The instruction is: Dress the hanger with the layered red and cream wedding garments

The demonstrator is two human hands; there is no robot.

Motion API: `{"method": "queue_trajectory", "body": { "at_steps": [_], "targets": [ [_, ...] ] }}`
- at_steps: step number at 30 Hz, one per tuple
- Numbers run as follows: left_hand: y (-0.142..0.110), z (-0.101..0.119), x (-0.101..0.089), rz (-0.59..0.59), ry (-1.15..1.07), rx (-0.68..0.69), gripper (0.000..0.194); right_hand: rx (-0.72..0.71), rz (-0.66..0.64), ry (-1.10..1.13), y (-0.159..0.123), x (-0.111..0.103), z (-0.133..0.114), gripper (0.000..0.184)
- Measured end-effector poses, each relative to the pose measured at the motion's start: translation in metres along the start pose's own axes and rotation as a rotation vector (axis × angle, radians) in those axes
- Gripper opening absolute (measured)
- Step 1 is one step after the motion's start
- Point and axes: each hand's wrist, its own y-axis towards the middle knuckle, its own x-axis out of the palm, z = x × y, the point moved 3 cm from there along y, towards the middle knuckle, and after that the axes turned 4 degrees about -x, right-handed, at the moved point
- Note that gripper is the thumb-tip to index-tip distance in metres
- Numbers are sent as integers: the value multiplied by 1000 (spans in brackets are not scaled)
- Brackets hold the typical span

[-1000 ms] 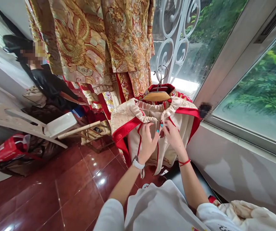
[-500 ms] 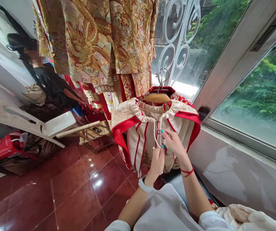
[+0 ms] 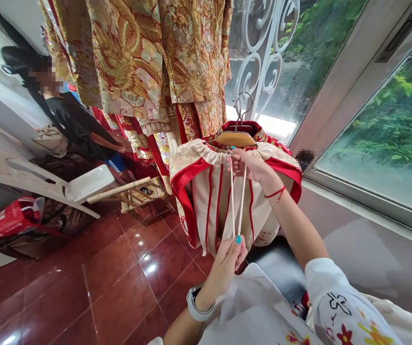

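Note:
A cream garment with red bands point(image 3: 206, 206) hangs on a wooden hanger point(image 3: 236, 139), its gathered top edge threaded with a white drawstring point(image 3: 241, 206). Both cords run straight and taut from that edge down to my left hand point(image 3: 229, 254), which is closed around their ends, thumb on top. At the front middle of the gathered edge, my right hand point(image 3: 251, 167) is closed with the fingertips on the fabric where the cords come out. Its lower fingers partly hide the cords' upper ends.
Gold-embroidered robes point(image 3: 130, 62) hang behind on the left. A window point(image 3: 378, 124) and its frame are to the right. A bamboo stool point(image 3: 143, 194), a white chair point(image 3: 87, 182) and a red bag point(image 3: 14, 220) stand on the left. A person in black point(image 3: 76, 120) is beyond them.
My left hand has moved down and toward me, pulling the cords from slack to straight. My right hand has gone up to the gathered edge, which is bunched closer together at the middle.

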Motion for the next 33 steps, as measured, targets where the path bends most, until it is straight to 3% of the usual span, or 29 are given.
{"method": "queue_trajectory", "body": {
  "at_steps": [2,3,5,7,9,12,15,19,22,28,30,33],
  "targets": [
    [4,-9,-10,32,5,-43,68,71,-56,-9,-26,3,13,70],
    [5,-13,-16,62,-1,-60,68,62,-24,-60,-41,1,20,72],
    [6,-19,-28,99,-14,-79,68,-113,159,-327,-73,-6,28,61],
    [5,-19,-37,71,-16,-94,66,-386,274,-683,-98,-7,29,39],
    [6,-17,-42,-12,-7,-114,61,-635,157,-945,-107,1,30,25],
    [17,-15,-39,-206,45,-180,57,-826,-105,-1035,-94,16,28,30],
    [35,-15,-30,-394,282,-188,55,-849,-161,-1124,-73,30,21,38],
    [46,-6,-22,-528,527,-177,45,-810,-268,-1389,-66,44,17,37],
    [37,12,-27,-563,493,-123,36,-753,-358,-1453,-69,39,17,25],
    [24,30,-46,-606,551,-44,27,-734,-505,-1316,-61,16,7,22],
    [25,28,-53,-593,520,-68,26,-716,-487,-1305,-58,13,4,18],
    [28,28,-63,-530,531,-75,23,-687,-331,-1362,-57,12,5,23]
  ]
}}
